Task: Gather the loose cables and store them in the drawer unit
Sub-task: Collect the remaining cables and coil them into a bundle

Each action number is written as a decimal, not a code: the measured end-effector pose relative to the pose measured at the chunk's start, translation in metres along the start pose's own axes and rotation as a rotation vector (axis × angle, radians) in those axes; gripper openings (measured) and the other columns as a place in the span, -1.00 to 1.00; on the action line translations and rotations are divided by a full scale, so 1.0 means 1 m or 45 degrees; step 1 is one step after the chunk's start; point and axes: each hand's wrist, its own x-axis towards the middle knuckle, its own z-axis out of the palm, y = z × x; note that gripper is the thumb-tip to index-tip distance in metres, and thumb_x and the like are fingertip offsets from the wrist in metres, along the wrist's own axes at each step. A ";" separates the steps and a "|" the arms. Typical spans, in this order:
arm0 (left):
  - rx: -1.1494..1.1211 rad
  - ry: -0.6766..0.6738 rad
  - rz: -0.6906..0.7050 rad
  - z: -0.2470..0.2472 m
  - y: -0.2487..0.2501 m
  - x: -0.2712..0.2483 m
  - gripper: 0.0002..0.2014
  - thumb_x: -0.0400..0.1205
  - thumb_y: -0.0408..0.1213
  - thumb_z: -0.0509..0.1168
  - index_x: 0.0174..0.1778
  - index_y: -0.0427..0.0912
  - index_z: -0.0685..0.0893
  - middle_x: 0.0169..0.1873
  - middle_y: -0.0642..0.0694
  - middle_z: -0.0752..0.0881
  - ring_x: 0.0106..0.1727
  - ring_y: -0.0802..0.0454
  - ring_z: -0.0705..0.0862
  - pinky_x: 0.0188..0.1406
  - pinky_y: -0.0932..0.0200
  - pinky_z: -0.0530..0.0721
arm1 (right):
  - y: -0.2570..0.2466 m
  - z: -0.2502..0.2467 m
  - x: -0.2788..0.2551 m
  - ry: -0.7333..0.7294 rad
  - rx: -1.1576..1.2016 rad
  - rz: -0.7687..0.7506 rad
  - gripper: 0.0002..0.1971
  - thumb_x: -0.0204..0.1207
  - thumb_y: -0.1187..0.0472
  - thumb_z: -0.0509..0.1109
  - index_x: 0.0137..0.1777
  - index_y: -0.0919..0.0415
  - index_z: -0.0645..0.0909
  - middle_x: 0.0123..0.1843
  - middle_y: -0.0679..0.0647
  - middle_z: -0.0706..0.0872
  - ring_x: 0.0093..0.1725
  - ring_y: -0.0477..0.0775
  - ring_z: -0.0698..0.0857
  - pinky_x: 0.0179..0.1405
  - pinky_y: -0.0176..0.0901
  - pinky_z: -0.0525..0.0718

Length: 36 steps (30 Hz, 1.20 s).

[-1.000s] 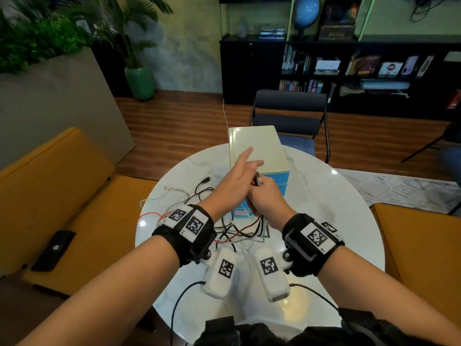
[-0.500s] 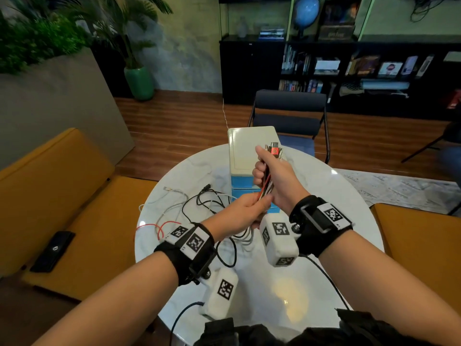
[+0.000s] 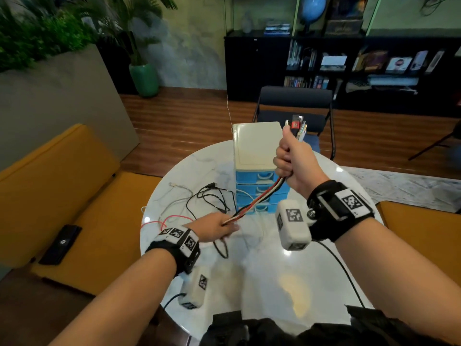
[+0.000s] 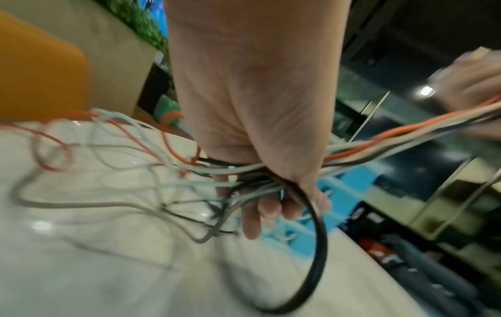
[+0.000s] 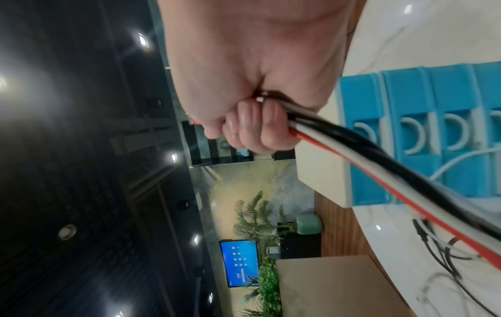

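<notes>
My right hand [image 3: 290, 161] [image 5: 252, 120] is raised in a fist round a bundle of red, white and black cables [image 3: 259, 199] [image 5: 366, 163], plug ends [image 3: 296, 126] sticking out above the thumb. Lower left, my left hand [image 3: 217, 227] [image 4: 260, 188] grips the same bundle [image 4: 406, 133], which runs taut between both hands. Loose cable ends [image 3: 199, 203] [image 4: 113, 163] trail over the white marble table [image 3: 262, 283]. The drawer unit [image 3: 257, 151] [image 5: 433, 133], cream top with blue drawers, stands behind the hands, all drawers pushed in.
Yellow sofa seats [image 3: 62, 196] flank the round table on left and right. A black phone [image 3: 59, 243] lies on the left seat. A dark chair [image 3: 294, 108] stands behind the table. My wrist camera's cord [image 3: 341, 270] crosses the table's near right.
My right hand has risen higher with the plug ends, from beside the drawer unit's front to above its top. My left hand has slid down along the bundle, drawing it straight.
</notes>
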 end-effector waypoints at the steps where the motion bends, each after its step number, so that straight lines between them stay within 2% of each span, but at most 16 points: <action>1: 0.085 0.012 -0.054 0.000 -0.014 -0.002 -0.67 0.68 -0.02 0.24 -0.40 -0.02 0.54 -0.43 0.04 0.65 -0.30 0.01 0.67 -0.15 0.12 0.59 | -0.005 -0.002 0.000 0.002 -0.037 -0.011 -0.52 0.70 -0.15 0.17 -0.42 0.05 0.31 -0.58 -0.09 0.24 -0.65 -0.14 0.17 -0.69 -0.31 0.13; 3: 0.183 0.049 -0.159 -0.005 -0.033 -0.008 -0.71 0.69 -0.04 0.23 -0.35 -0.01 0.58 -0.34 0.03 0.70 -0.17 -0.02 0.70 -0.10 0.16 0.56 | -0.009 -0.002 -0.003 0.004 -0.110 -0.034 -0.52 0.70 -0.14 0.18 -0.42 0.05 0.29 -0.57 -0.08 0.23 -0.64 -0.13 0.16 -0.68 -0.29 0.12; 6: 0.405 0.079 -0.297 -0.019 -0.040 -0.007 -0.79 0.66 -0.02 0.24 -0.07 -0.07 0.67 -0.04 -0.02 0.76 0.09 -0.06 0.69 0.24 0.01 0.56 | -0.005 0.004 -0.007 0.006 -0.183 -0.055 -0.53 0.70 -0.12 0.19 -0.42 0.03 0.26 -0.54 -0.06 0.22 -0.62 -0.12 0.15 -0.68 -0.29 0.10; 8: 0.500 0.020 -0.326 -0.025 -0.036 -0.004 -0.65 0.57 0.11 0.33 0.16 0.00 0.61 0.16 0.04 0.70 0.27 0.00 0.61 0.50 -0.16 0.28 | 0.000 0.010 -0.009 0.000 -0.234 -0.060 -0.56 0.70 -0.12 0.20 -0.39 0.01 0.26 -0.52 -0.05 0.22 -0.59 -0.10 0.15 -0.64 -0.25 0.09; 9: 0.458 -0.031 -0.288 -0.028 -0.030 -0.002 -0.49 0.48 0.20 0.39 0.28 0.05 0.54 0.25 0.08 0.65 0.34 0.06 0.56 0.55 -0.21 0.17 | 0.002 0.013 -0.010 -0.006 -0.261 -0.054 -0.58 0.70 -0.12 0.20 -0.38 0.01 0.27 -0.51 -0.04 0.23 -0.58 -0.10 0.17 -0.63 -0.24 0.11; 11: 0.203 -0.069 -0.139 -0.033 -0.006 0.001 -0.15 0.29 0.35 0.45 0.47 0.17 0.35 0.40 0.13 0.54 0.45 0.12 0.47 0.57 -0.16 0.22 | 0.008 0.018 -0.011 -0.023 -0.319 -0.026 -0.60 0.70 -0.12 0.19 -0.35 0.01 0.30 -0.51 -0.05 0.26 -0.58 -0.11 0.20 -0.62 -0.24 0.15; 13: -0.063 -0.032 0.043 -0.035 0.029 0.002 -0.12 0.32 0.30 0.48 0.53 0.18 0.29 0.43 0.15 0.49 0.46 0.19 0.44 0.52 0.07 0.33 | 0.017 0.023 -0.012 -0.043 -0.345 0.004 -0.62 0.70 -0.09 0.20 -0.33 0.02 0.33 -0.50 -0.05 0.27 -0.59 -0.11 0.21 -0.61 -0.23 0.16; 15: -0.189 -0.025 0.178 -0.035 0.060 0.004 -0.35 0.47 0.22 0.39 0.45 0.09 0.44 0.35 0.16 0.58 0.38 0.22 0.53 0.45 0.14 0.43 | 0.023 0.027 -0.013 -0.062 -0.313 0.037 -0.63 0.71 -0.06 0.20 -0.32 0.03 0.34 -0.49 -0.04 0.25 -0.60 -0.13 0.21 -0.65 -0.27 0.16; 17: -0.207 -0.023 0.268 -0.029 0.080 0.005 -0.59 0.60 0.18 0.25 0.18 -0.04 0.64 0.07 0.03 0.75 0.12 0.10 0.70 0.26 0.06 0.62 | 0.024 0.026 -0.014 -0.072 -0.270 0.058 -0.61 0.71 -0.08 0.20 -0.34 0.03 0.31 -0.49 -0.04 0.24 -0.59 -0.12 0.19 -0.63 -0.26 0.13; 19: -0.290 0.057 0.291 -0.020 0.089 0.003 -0.70 0.70 0.03 0.17 -0.06 -0.14 0.61 -0.23 0.04 0.69 -0.21 0.26 0.67 -0.04 0.20 0.63 | 0.019 0.022 -0.012 -0.076 -0.196 0.038 -0.58 0.71 -0.09 0.19 -0.36 0.04 0.29 -0.50 -0.03 0.23 -0.59 -0.11 0.18 -0.61 -0.24 0.13; 21: -0.383 0.159 0.322 -0.014 0.093 0.002 -0.75 0.74 -0.06 0.12 -0.12 -0.15 0.52 -0.33 0.10 0.55 -0.39 0.40 0.54 -0.24 0.39 0.51 | 0.015 0.016 -0.010 -0.077 -0.075 0.004 -0.61 0.71 -0.07 0.20 -0.33 0.08 0.34 -0.51 -0.03 0.27 -0.60 -0.11 0.25 -0.64 -0.29 0.22; 25: -0.433 0.159 0.363 -0.012 0.095 0.001 -0.72 0.74 -0.03 0.09 -0.17 -0.12 0.51 -0.34 0.06 0.55 -0.38 0.34 0.53 -0.19 0.30 0.53 | 0.026 0.012 -0.011 -0.087 -0.004 0.063 -0.66 0.71 -0.05 0.22 -0.24 0.13 0.42 -0.48 0.01 0.42 -0.54 -0.06 0.46 -0.56 -0.27 0.49; 28: -0.430 0.092 0.324 -0.007 0.093 0.000 -0.69 0.75 -0.12 0.11 -0.27 -0.18 0.49 -0.41 0.02 0.52 -0.49 0.38 0.53 -0.33 0.44 0.47 | 0.032 0.010 -0.012 -0.111 -0.105 0.151 -0.62 0.73 -0.07 0.15 -0.28 0.12 0.36 -0.50 0.00 0.31 -0.63 -0.10 0.32 -0.69 -0.32 0.32; 31: -0.385 -0.018 0.237 -0.003 0.076 -0.002 -0.57 0.73 -0.07 0.16 -0.29 -0.37 0.53 -0.44 -0.11 0.56 -0.50 0.26 0.56 -0.38 0.39 0.49 | 0.024 0.005 -0.007 -0.145 -0.023 0.181 -0.61 0.74 -0.09 0.12 -0.28 0.10 0.35 -0.53 -0.06 0.26 -0.68 -0.16 0.22 -0.75 -0.36 0.19; 33: -0.441 -0.062 0.157 -0.001 0.057 -0.003 -0.59 0.70 -0.03 0.20 -0.40 -0.21 0.48 -0.54 -0.01 0.55 -0.50 0.11 0.58 -0.37 0.28 0.54 | 0.015 0.000 -0.002 -0.141 0.038 0.174 -0.62 0.74 -0.09 0.11 -0.27 0.09 0.35 -0.55 -0.08 0.26 -0.69 -0.19 0.21 -0.77 -0.38 0.16; 36: -0.549 -0.041 0.011 -0.005 0.039 -0.007 -0.61 0.65 -0.02 0.28 -0.46 -0.09 0.47 -0.59 0.04 0.51 -0.58 0.12 0.51 -0.48 0.27 0.53 | 0.007 -0.008 0.003 -0.152 0.051 0.193 -0.63 0.74 -0.09 0.10 -0.25 0.11 0.37 -0.57 -0.10 0.28 -0.70 -0.20 0.21 -0.77 -0.39 0.15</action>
